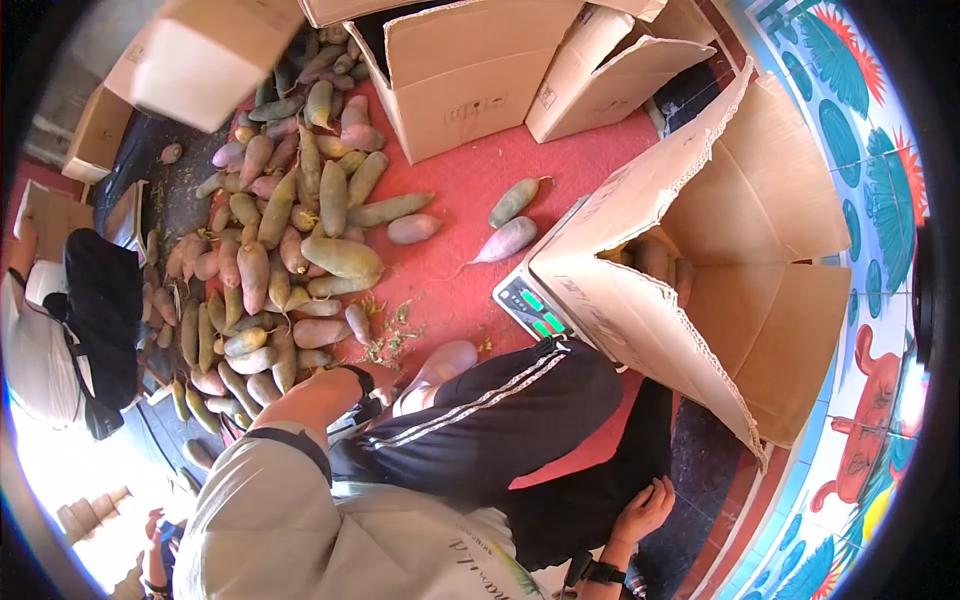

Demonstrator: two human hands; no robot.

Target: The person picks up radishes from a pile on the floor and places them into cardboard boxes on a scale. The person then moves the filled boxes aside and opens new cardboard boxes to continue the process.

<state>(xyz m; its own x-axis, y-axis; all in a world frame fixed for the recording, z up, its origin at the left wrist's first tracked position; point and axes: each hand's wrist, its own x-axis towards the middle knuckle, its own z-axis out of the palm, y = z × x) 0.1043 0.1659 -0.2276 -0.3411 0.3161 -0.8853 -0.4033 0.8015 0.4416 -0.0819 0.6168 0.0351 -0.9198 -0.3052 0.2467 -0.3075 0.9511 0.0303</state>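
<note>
Green and pink radishes near the left grip, apparently apart.

Red mat, vegetables — green, pink

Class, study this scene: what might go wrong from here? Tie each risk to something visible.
The bent knee looks close to the digital scale and might nudge it, upsetting a reading. The two loose radishes on the red floor beside it could roll or get stepped on.
</note>
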